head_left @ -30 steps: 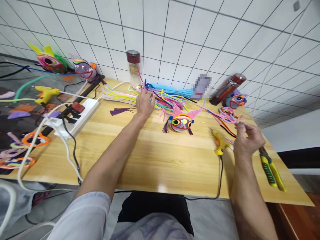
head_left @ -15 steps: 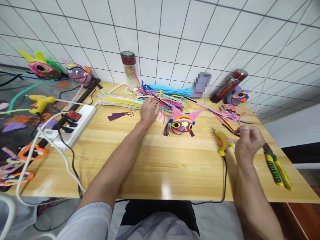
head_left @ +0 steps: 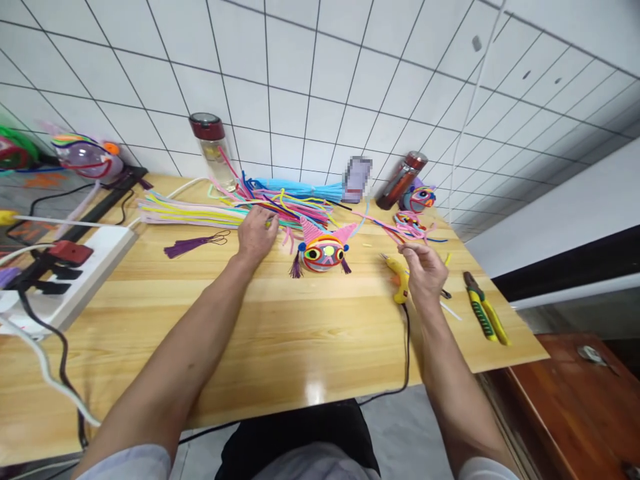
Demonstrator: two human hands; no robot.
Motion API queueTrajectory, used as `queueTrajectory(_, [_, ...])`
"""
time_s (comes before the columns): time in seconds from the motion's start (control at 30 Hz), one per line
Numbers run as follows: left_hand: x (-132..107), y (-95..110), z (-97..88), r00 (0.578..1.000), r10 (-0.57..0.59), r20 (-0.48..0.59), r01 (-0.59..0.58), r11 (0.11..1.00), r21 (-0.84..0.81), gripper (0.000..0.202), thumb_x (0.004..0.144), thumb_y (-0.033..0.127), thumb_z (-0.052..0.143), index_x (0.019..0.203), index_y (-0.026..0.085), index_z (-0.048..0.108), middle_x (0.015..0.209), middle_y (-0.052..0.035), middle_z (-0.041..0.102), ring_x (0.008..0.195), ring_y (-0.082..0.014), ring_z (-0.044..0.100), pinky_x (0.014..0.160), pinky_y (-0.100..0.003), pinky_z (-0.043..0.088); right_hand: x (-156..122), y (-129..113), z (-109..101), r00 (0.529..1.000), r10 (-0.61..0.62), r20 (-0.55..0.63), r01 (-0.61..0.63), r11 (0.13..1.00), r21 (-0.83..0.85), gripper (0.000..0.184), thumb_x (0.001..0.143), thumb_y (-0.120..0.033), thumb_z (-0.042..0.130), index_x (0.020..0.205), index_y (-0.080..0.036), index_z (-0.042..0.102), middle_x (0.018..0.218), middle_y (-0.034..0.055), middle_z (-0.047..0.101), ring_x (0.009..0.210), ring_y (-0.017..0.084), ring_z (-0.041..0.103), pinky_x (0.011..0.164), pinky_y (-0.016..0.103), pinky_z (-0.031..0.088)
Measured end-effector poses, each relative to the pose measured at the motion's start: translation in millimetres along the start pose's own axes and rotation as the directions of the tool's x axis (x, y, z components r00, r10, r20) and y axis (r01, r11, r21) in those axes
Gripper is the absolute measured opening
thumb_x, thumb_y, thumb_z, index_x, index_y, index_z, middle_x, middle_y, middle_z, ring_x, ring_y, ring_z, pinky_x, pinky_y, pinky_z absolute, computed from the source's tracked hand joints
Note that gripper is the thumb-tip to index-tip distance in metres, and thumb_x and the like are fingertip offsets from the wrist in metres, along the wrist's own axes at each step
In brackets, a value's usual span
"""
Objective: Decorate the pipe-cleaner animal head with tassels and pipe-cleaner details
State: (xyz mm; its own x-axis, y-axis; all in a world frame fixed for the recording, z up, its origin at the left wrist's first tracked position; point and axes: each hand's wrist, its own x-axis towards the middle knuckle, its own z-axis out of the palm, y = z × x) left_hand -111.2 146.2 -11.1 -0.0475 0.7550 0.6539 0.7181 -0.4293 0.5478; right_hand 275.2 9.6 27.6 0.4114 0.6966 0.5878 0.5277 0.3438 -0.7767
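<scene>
My left hand [head_left: 257, 235] rests at the near edge of a pile of coloured pipe cleaners [head_left: 295, 208], its fingers curled; what they hold, if anything, is hidden. My right hand [head_left: 426, 268] is closed in a pinch at the ends of red and dark pipe cleaners [head_left: 390, 233] on the right. Between my hands stands a round animal-head ornament [head_left: 324, 253] with pink ears, ringed eyes and purple tassels. Just left of my right hand lies a yellow glue gun [head_left: 399, 280], its nozzle pointing away from me.
Yellow-green pliers [head_left: 485, 310] lie at the right. Purple tassels [head_left: 195, 244] are left of my left hand. A glass bottle [head_left: 215, 150], a phone [head_left: 357, 179], a red flask [head_left: 403, 180] and another ornament [head_left: 419, 197] line the wall. A power strip [head_left: 75, 287] with cables sits at left.
The view has swung to the right, so things sit further left. My right hand has moved slightly forward and left, nearer the glue gun and pipe cleaners. My left hand stays at the pile.
</scene>
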Motion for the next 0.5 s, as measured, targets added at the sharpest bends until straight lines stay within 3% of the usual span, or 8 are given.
queueTrajectory(0.13, [20.7, 18.7, -18.5, 0.994, -0.029, -0.101, 0.015, 0.991, -0.135, 0.019, 0.093, 0.042, 0.059, 0.079, 0.032, 0.067, 0.083, -0.0023, 0.068, 0.083, -0.0263, 0.064, 0.081, -0.049, 0.056, 4.9, -19.5, 0.6, 0.996, 0.074, 0.041, -0.08, 0.981, 0.177, 0.034, 0.079, -0.05, 0.088, 0.084, -0.023, 0.067, 0.076, -0.0016, 0.072, 0.068, 0.017, 0.067, 0.073, 0.033, 0.056])
queueTrajectory(0.23, [39.7, 65.6, -40.9, 0.989, -0.03, -0.142, -0.001, 0.977, -0.215, 0.02, 0.094, 0.042, 0.061, 0.078, 0.031, 0.066, 0.08, -0.0005, 0.066, 0.07, -0.0216, 0.058, 0.074, -0.045, 0.055, 13.5, -47.5, -2.4, 0.962, 0.066, 0.263, -0.16, 0.923, 0.351, 0.051, 0.079, -0.067, 0.085, 0.073, -0.026, 0.054, 0.065, -0.0034, 0.061, 0.062, 0.017, 0.06, 0.066, 0.034, 0.054])
queueTrajectory(0.37, [43.3, 160.1, -69.9, 0.979, 0.194, 0.057, -0.163, 0.924, -0.346, 0.019, 0.098, 0.039, 0.061, 0.085, 0.031, 0.072, 0.088, -0.0036, 0.073, 0.076, -0.0224, 0.065, 0.07, -0.043, 0.057, 22.4, -92.4, 0.4, 0.796, 0.01, 0.605, -0.32, 0.856, 0.406, 0.07, 0.074, -0.087, 0.079, 0.069, -0.029, 0.039, 0.06, -0.005, 0.046, 0.057, 0.019, 0.052, 0.061, 0.038, 0.051])
queueTrajectory(0.43, [33.9, 201.5, -79.2, 0.931, 0.333, 0.148, -0.231, 0.854, -0.465, 0.014, 0.098, 0.037, 0.064, 0.09, 0.034, 0.075, 0.089, -0.0033, 0.075, 0.075, -0.0221, 0.067, 0.069, -0.043, 0.059, 23.7, -110.2, 8.0, 0.713, -0.009, 0.702, -0.41, 0.806, 0.426, 0.074, 0.067, -0.089, 0.083, 0.068, -0.029, 0.039, 0.058, -0.0059, 0.043, 0.056, 0.018, 0.051, 0.059, 0.037, 0.05])
queueTrajectory(0.5, [22.4, 228.9, -84.3, 0.881, 0.443, 0.169, -0.287, 0.782, -0.553, 0.011, 0.099, 0.033, 0.067, 0.093, 0.036, 0.076, 0.087, -0.0024, 0.076, 0.072, -0.0209, 0.068, 0.069, -0.043, 0.06, 23.6, -121.1, 18.8, 0.652, -0.011, 0.758, -0.495, 0.752, 0.436, 0.075, 0.061, -0.09, 0.087, 0.069, -0.029, 0.044, 0.058, -0.0065, 0.044, 0.055, 0.017, 0.051, 0.057, 0.035, 0.049])
